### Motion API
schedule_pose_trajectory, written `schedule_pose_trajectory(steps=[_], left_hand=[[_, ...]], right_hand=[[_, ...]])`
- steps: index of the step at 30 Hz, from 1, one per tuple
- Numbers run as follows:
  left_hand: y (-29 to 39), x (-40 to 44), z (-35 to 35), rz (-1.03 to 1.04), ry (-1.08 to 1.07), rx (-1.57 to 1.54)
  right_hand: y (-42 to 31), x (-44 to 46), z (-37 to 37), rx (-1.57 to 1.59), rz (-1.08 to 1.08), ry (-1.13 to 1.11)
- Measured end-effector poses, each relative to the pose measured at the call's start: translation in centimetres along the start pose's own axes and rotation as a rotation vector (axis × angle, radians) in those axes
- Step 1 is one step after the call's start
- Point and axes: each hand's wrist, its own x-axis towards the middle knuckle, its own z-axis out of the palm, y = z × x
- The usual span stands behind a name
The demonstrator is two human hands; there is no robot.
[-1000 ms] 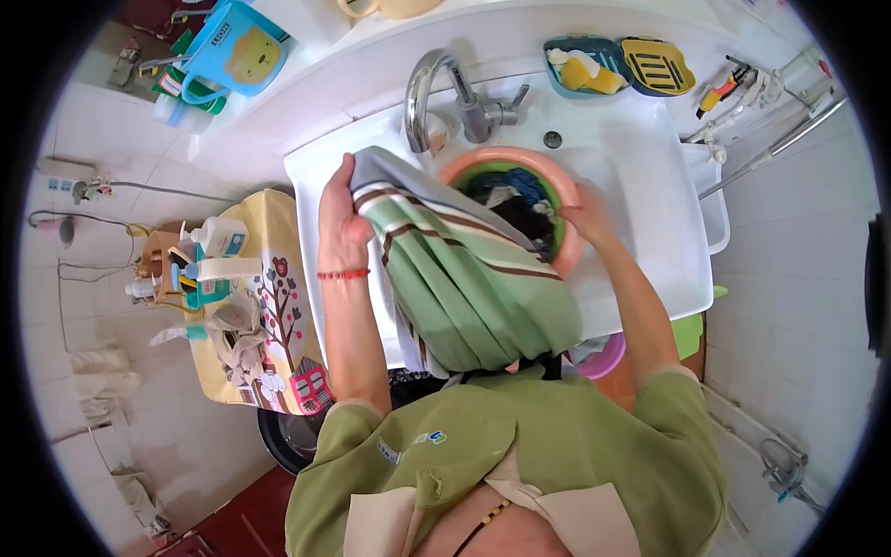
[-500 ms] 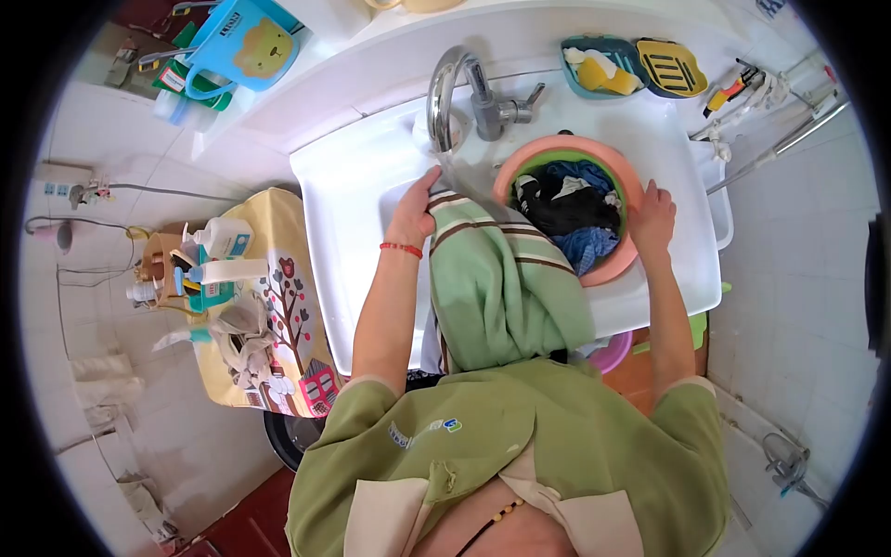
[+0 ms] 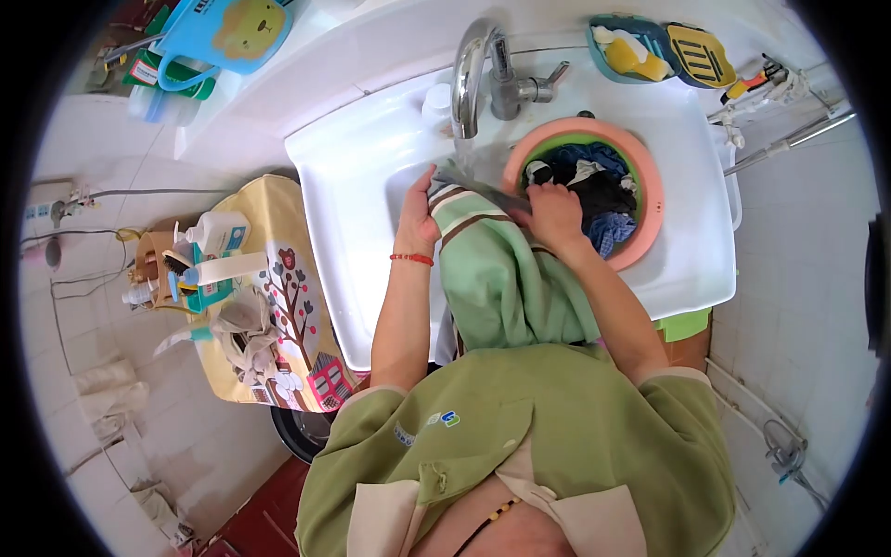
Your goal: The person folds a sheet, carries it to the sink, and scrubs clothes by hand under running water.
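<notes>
A green garment (image 3: 492,288) with brown and white stripes and a grey edge hangs over the sink's front, against my body. My left hand (image 3: 419,215) grips its upper left edge, under the tap (image 3: 475,79), where water runs down. My right hand (image 3: 555,218) is closed at the garment's upper right edge; its fingertips are partly hidden. That hand overlaps the left side of a pink basin (image 3: 652,209), which has a green inside and holds dark and blue wet-looking clothes (image 3: 605,190).
The white sink (image 3: 334,186) lies beneath. Behind the basin sit a soap dish (image 3: 631,51) and a yellow slotted tray (image 3: 703,56). At left, bottles (image 3: 221,232) stand on a patterned cover (image 3: 278,209). A blue lion cup (image 3: 227,37) is on the shelf.
My right hand has left the basin's right rim and moved left to the garment's edge. My left hand keeps its hold. The whole view has shifted slightly.
</notes>
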Motion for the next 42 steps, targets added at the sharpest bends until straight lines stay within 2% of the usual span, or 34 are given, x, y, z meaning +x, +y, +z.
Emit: schedule_pose_trajectory(steps=[1,4,7,8,10,11,14,16,18,20,23,26,27,30,35,38,39,42], left_hand=[[0.0,0.2,-0.6,-0.007,-0.009,-0.02],[-0.4,0.3,-0.9,0.043,0.04,0.013],[-0.7,-0.1,-1.5,0.127,0.167,0.121],[-0.8,-0.1,-1.8,0.152,0.216,0.164],[-2.0,1.5,-4.0,0.341,0.293,0.421],[-2.5,2.5,-5.7,0.434,0.331,0.553],[-3.0,7.0,-12.2,0.222,0.23,0.402],[-3.7,8.9,-16.0,0.093,0.052,0.335],[-5.2,9.0,-16.9,-0.044,-0.23,0.103],[-8.1,4.7,-10.0,0.34,0.008,0.555],[-9.6,3.4,-7.6,0.421,0.07,0.399],[-9.2,2.9,-6.0,0.503,0.123,0.255],[-7.9,2.8,-5.6,0.291,0.223,0.289],[-6.9,2.9,-3.9,0.323,0.274,0.261],[-4.4,4.2,-4.3,0.322,0.051,0.149],[-4.7,3.8,-4.6,0.433,0.034,0.17],[-4.6,3.0,-4.0,0.418,0.013,0.163],[-5.1,3.5,-4.7,0.43,0.199,0.18]], right_hand=[[0.3,0.0,1.2,-0.023,-0.022,-0.054],[1.7,0.2,2.3,0.285,-0.083,0.115],[2.3,0.6,-0.8,1.566,0.512,-0.077],[2.4,0.6,-0.6,1.553,0.543,-0.092],[2.9,0.9,1.0,1.521,0.602,-0.125],[3.7,1.0,4.4,1.579,0.525,-0.12],[0.9,1.6,4.2,1.422,0.547,0.044],[-2.2,1.7,3.1,1.207,0.493,0.067],[-5.7,1.5,0.9,0.878,0.367,0.011],[-8.4,1.2,2.1,0.381,-0.283,0.375],[-10.8,1.6,-2.6,0.401,-0.001,-0.301],[-8.0,3.8,0.1,0.477,0.103,-0.078],[-7.0,4.1,1.1,0.506,0.136,-0.039],[-5.5,4.2,2.5,0.598,0.176,0.091],[-3.7,4.0,4.0,0.767,0.253,0.324],[-1.9,3.9,5.7,0.718,0.354,0.335],[-1.8,4.0,5.6,0.739,0.32,0.359],[-2.7,4.2,5.1,0.63,0.308,0.394]])
